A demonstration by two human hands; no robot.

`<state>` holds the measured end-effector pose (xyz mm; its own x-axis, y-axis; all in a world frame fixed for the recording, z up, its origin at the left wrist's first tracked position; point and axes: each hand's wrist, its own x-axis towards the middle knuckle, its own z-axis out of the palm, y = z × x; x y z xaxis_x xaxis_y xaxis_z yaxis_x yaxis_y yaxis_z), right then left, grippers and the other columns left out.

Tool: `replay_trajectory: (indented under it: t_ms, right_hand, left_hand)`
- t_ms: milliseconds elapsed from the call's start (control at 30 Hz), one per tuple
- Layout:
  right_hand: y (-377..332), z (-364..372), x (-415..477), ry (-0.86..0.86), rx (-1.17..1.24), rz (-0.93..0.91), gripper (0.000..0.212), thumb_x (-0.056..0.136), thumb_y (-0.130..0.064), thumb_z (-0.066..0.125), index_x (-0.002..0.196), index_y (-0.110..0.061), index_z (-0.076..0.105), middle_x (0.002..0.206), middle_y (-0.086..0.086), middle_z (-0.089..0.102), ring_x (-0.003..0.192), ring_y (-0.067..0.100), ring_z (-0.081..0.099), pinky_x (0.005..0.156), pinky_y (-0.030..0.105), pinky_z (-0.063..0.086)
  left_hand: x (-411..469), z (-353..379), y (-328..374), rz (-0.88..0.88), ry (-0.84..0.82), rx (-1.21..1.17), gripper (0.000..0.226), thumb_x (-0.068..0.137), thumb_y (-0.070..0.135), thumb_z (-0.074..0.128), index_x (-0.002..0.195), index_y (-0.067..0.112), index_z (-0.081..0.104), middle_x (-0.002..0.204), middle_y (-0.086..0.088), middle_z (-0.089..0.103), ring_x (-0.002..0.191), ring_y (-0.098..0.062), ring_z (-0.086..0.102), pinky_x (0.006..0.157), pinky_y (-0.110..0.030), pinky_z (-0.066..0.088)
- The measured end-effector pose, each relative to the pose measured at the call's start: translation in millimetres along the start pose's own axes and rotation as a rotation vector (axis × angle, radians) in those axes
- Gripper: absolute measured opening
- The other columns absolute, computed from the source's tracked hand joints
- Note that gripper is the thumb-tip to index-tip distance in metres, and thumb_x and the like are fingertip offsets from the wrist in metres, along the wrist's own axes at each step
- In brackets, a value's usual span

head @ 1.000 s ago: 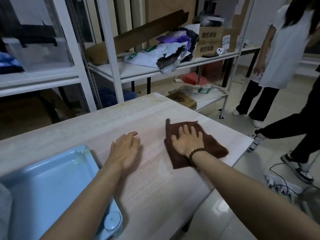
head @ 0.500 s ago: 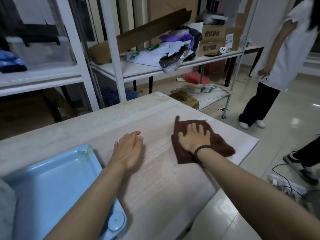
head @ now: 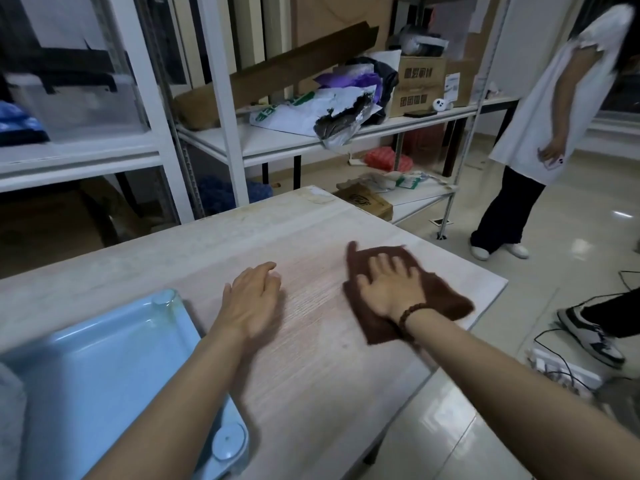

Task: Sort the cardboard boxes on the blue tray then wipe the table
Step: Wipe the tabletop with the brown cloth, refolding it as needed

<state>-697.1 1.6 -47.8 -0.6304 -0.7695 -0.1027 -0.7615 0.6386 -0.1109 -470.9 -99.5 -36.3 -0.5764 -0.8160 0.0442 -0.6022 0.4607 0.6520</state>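
Note:
A brown cloth [head: 440, 299] lies flat on the pale wooden table [head: 277, 230], near its right edge. My right hand [head: 391, 289] presses down on the cloth with its fingers spread. My left hand [head: 252, 299] rests palm down on the bare wood to the left of the cloth, holding nothing. The blue tray [head: 90, 368] sits at the table's near left corner, and my left forearm crosses over its right rim. No cardboard box shows on the visible part of the tray.
White metal shelves [head: 277, 140] stand behind the table with bags, a cardboard box [head: 420, 84] and a clear bin. A person in a white top [head: 540, 109] stands on the right. A shoe [head: 588, 334] and a power strip with cables [head: 568, 372] lie on the floor.
My right hand has slid the brown cloth a little to the right and away from me. My left hand stays flat. The person in white has shifted right; the dark-trousered leg has drawn back.

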Motion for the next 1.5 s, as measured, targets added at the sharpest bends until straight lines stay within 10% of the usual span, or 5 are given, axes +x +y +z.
replay_trajectory:
  t_ms: [200,467,633,933,1500]
  right_hand:
    - [-93.1,20.8,-71.2,-0.11,0.001,-0.705,0.065,0.103,-0.054,0.029,0.161,-0.026,0.017,0.17,-0.004,0.009,0.156,0.016,-0.001,0.125,0.048,-0.002]
    - [-39.0,-6.4,-13.8,-0.081,0.057,-0.209,0.066,0.104,-0.054,0.017,0.161,-0.021,0.018,0.17,-0.001,0.008,0.157,0.022,0.002,0.126,0.048,0.001]
    - [-64.4,-37.5,-46.5,0.199,-0.061,-0.347,0.037,0.099,-0.024,0.045,0.134,-0.013,0.049,0.136,0.009,0.053,0.124,0.03,0.053,0.096,0.042,0.043]
    - [-100.4,-40.2,-97.0,-0.366,-0.798,-0.327,0.064,0.094,-0.033,0.065,0.149,-0.012,0.039,0.148,0.011,0.04,0.13,0.036,0.05,0.096,0.055,0.052]
    - [-79.1,-136.8,-69.8,0.278,1.349,-0.204,0.02,0.089,-0.002,0.05,0.091,-0.019,0.059,0.081,-0.001,0.056,0.072,0.012,0.053,0.06,0.025,0.04]
  left_hand:
    - [2.9,1.0,-0.9,-0.006,0.019,0.009,0.046,0.107,0.038,0.023,0.148,0.026,0.039,0.156,-0.003,0.039,0.148,-0.021,0.025,0.122,-0.048,0.013]
    - [0.8,0.5,-1.1,-0.005,0.012,0.017,0.048,0.107,0.039,0.02,0.15,0.025,0.035,0.158,-0.001,0.035,0.148,-0.02,0.023,0.123,-0.049,0.013]
    - [2.4,1.2,-3.5,0.009,0.058,0.058,0.048,0.107,0.037,0.017,0.148,0.023,0.038,0.157,0.0,0.037,0.147,-0.019,0.026,0.122,-0.049,0.013]
    - [2.8,0.7,-3.8,-0.028,0.093,0.083,0.051,0.106,0.038,0.018,0.149,0.02,0.038,0.159,-0.003,0.035,0.148,-0.022,0.026,0.122,-0.051,0.012]
    - [7.7,-52.7,23.2,-0.288,0.38,-0.757,0.061,0.08,0.061,0.026,0.117,0.024,0.057,0.125,-0.005,0.064,0.114,-0.028,0.059,0.108,-0.052,0.04]
